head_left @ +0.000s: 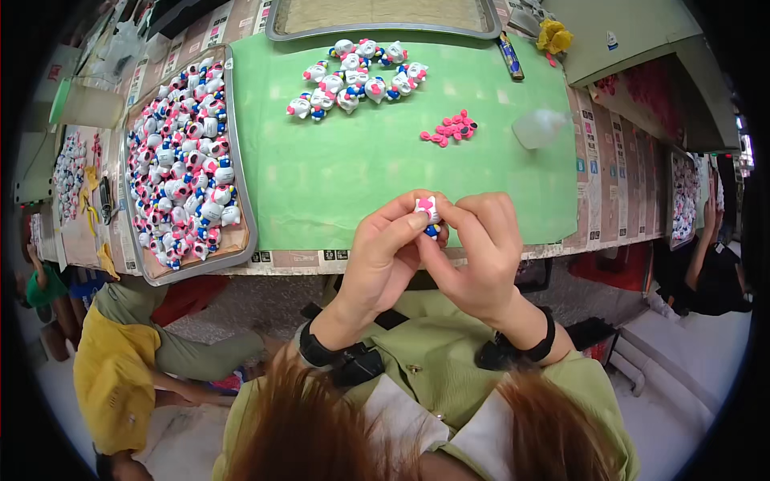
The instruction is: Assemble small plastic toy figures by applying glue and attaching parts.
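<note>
Between my two hands, over the near edge of the green mat (321,184), is a small white cat figurine (427,208) with a pink bow piece on its head and a blue body. My left hand (383,248) pinches it from the left with thumb and forefinger. From the other side the fingers of my right hand (481,248) close on its side and lower part. Farther off on the mat lies a small pile of pink pieces (451,128). A cluster of similar white, blue and pink figurines (357,76) stands beyond, toward the left.
A metal tray (245,192) heaped with figurines is at the left. Another tray (385,36) lies along the far edge. A blue tube (510,58), a yellow crumpled thing (554,37) and a translucent white container (539,128) sit on the right side. Co-workers are at both sides.
</note>
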Demonstrator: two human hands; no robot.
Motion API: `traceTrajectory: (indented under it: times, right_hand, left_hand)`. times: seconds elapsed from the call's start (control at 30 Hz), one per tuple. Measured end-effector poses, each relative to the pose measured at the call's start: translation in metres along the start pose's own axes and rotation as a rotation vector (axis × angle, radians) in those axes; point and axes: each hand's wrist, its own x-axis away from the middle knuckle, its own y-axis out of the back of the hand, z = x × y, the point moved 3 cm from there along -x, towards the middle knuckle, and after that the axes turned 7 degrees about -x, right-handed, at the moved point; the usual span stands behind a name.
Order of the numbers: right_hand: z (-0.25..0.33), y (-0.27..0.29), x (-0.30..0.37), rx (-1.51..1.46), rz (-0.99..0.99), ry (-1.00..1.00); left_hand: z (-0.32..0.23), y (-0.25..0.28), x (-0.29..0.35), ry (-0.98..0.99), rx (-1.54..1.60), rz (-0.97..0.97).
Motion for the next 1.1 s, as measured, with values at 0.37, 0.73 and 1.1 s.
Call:
traceTrajectory:
  times: [0.37,0.73,1.1]
  right_hand:
    - [-0.01,0.009,-0.003,-0.237,-0.032,-0.099]
    - [-0.019,0.01,0.008,-0.503,0.015,-0.217]
    - [-0.017,-0.005,0.016,-0.771,0.039,-0.52]
  left_hand:
    - [-0.014,-0.011,0.004,-0.129,-0.183,-0.09]
    - [-0.02,-0.008,0.009,-0.47,-0.661,-0.174]
    - [-0.039,-0.026,0.018,-0.844,-1.378,-0.356]
